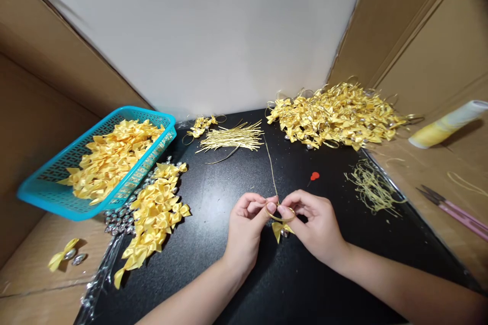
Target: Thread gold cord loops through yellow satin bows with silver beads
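Both my hands meet over the black board, pinching a thin gold cord [272,167]. My left hand [247,223] grips it between thumb and forefinger. Right beside it, my right hand [312,218] is closed on the same cord, which curves into a small loop between the fingertips. One long end of the cord runs away toward the back of the board. Below the loop hangs a yellow ribbon bow [278,230] with a silver bead [284,233], partly hidden by my right thumb. Where exactly the cord crosses is covered by my fingertips.
On the left stand a blue basket [46,206] of yellow bows, a bow pile [152,213] and silver beads [118,221]. Cut gold cords [232,137] lie at the back. Finished looped bows [335,117], cord scraps [371,185], a red-headed pin [314,176] and pink tweezers [457,213] are right.
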A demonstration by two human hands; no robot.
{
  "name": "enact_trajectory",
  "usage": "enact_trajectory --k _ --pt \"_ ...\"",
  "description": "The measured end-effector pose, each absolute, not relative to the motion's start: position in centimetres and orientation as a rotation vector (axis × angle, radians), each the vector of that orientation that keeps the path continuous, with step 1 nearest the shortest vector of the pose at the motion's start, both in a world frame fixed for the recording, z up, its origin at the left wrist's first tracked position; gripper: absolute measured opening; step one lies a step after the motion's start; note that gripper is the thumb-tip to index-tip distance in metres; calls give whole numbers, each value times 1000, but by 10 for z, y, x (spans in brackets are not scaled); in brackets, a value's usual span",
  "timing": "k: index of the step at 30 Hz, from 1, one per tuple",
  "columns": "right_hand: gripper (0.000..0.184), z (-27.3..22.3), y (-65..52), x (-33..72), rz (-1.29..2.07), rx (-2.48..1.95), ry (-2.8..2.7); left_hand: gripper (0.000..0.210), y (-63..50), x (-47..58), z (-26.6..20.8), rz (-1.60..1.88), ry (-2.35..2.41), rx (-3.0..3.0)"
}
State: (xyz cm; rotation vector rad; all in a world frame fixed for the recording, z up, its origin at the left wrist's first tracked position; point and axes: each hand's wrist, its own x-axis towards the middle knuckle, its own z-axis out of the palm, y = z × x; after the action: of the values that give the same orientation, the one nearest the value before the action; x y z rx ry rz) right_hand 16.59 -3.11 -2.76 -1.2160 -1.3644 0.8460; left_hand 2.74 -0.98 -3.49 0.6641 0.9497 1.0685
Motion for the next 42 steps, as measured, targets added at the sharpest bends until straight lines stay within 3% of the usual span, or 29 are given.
enact_trajectory --k 12,21,31,42 --pt "7 -32 -32 166 924 -1233 -1286 30 -10 28 -34 1074 929 674" --pt "19 -27 -31 167 1153 -1225 -1192 20 -10 26 -30 1062 941 929" --pt "15 -25 -27 176 881 -1234 -1405 12 -7 17 -20 1155 1132 1898" --pt "13 -23 -28 174 834 -1243 -1474 6 -7 15 -21 1086 1192 1911"
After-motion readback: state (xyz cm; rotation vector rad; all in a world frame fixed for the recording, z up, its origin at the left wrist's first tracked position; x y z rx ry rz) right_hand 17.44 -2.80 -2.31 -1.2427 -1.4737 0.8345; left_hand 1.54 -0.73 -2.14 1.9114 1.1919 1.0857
